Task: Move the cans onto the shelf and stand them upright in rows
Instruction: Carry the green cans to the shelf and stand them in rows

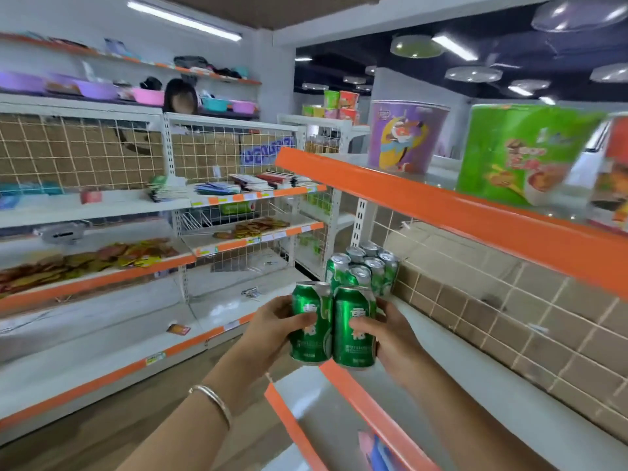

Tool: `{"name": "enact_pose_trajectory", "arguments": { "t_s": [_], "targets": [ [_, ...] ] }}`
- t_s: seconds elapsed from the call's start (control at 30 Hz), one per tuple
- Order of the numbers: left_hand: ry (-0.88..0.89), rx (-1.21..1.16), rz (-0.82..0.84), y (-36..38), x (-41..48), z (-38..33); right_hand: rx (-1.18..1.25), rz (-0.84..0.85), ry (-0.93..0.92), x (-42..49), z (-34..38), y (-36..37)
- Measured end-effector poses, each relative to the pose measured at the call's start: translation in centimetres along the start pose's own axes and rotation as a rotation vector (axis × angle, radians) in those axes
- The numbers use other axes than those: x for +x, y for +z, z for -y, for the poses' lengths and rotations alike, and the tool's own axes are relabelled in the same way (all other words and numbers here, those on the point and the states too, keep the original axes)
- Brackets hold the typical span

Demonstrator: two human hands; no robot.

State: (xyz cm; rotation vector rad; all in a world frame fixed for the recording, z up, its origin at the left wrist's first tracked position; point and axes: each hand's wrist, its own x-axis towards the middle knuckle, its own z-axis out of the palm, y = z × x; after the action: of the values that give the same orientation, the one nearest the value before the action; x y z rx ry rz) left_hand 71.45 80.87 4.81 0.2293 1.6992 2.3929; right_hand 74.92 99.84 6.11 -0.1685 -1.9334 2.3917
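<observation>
My left hand (272, 326) grips an upright green can (311, 322). My right hand (390, 329) grips a second green can (355, 326) right beside it. Both cans hang side by side, touching, just above the orange front edge of the white shelf (452, 362). Behind them, several green cans (365, 270) stand upright in a tight cluster at the far left end of that shelf, against the wire-grid back panel.
An orange-edged upper shelf (441, 205) overhangs the cans, carrying a purple tub (404, 136) and a green package (523, 154). A lower shelf (326, 416) lies below my arms. Across the aisle stand other shelves with snack packets, and a person is behind them.
</observation>
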Motion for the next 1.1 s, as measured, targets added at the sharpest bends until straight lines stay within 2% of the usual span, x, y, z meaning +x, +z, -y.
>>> {"name": "enact_pose_trajectory", "arguments": {
  "t_s": [0.17,0.3,0.43,0.57,0.87,1.1],
  "targets": [
    [-0.025,-0.018,0.047,-1.2,5.7,0.3,-0.007,-0.056,-0.002,5.0,-0.7,0.4],
    [-0.024,0.022,0.147,-1.7,9.8,0.9,-0.008,-0.126,-0.011,8.3,-1.6,0.3],
    [-0.088,0.045,0.197,-3.2,14.3,1.9,0.004,-0.184,-0.023,10.8,-2.6,0.0],
    [-0.14,0.088,0.345,-4.7,17.7,2.4,0.009,-0.247,-0.029,12.3,-3.7,-0.1],
    [-0.243,0.191,0.579,-7.4,23.1,4.0,-0.047,-0.451,-0.053,13.5,-7.1,1.3],
    [-0.194,0.213,0.698,-8.6,23.4,5.2,-0.139,-0.546,-0.097,13.5,-8.7,2.3]
  ]
}}
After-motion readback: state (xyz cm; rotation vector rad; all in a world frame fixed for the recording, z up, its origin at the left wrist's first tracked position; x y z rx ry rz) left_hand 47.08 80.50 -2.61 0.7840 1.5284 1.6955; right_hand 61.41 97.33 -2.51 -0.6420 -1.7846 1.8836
